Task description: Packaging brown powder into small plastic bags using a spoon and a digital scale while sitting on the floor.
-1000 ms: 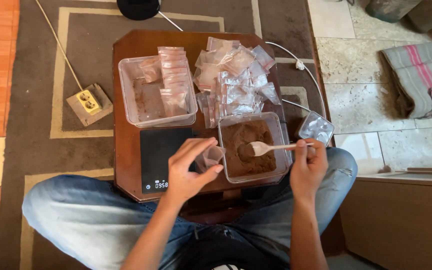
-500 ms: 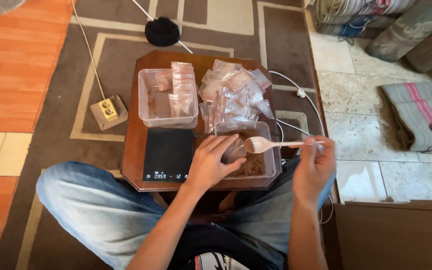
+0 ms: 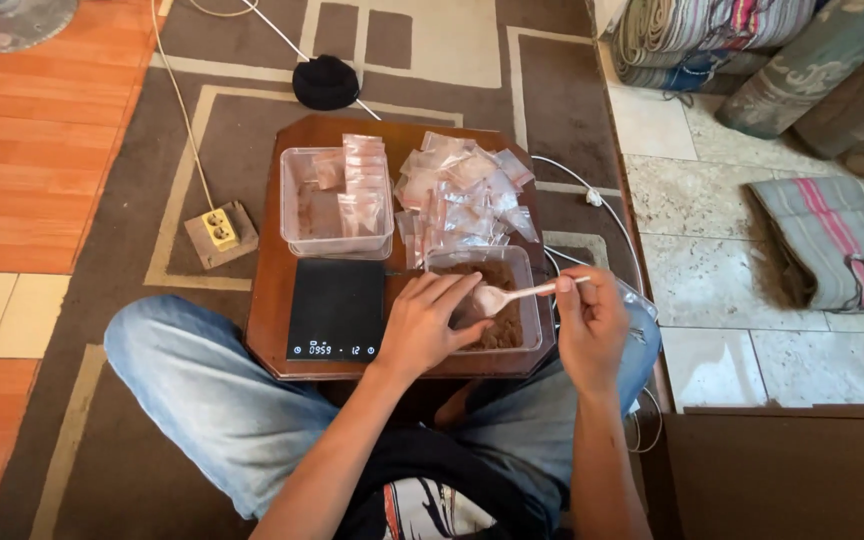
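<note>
At the far left a wood floor meets a brown rug, and a white cord runs down it to a yellow socket on a small wooden block. Just right of that stands the low wooden desk, between the person's knees in blue jeans. On the desk's far left sits a clear box with small packets standing in it; nearer, a black scale with a lit display along its near edge. Beyond the desk a black round thing lies on the rug. The left hand rests at the near left edge of the tub, a clear container of brown powder at the desk's near right; its fingers are curled together over the tub's rim, and whether they pinch anything cannot be told. Past the tub, a heap of small clear bags covers the far middle of the desk. A pale spoon lies level over the powder, bowl toward the left hand, its handle pinched between the thumb and fingers of the right hand, which hovers just off the tub's right side. A white cable trails off the desk to the right onto stone tiles, where a folded grey cloth with a pink stripe lies, and rolled mats are stacked at the far right.
</note>
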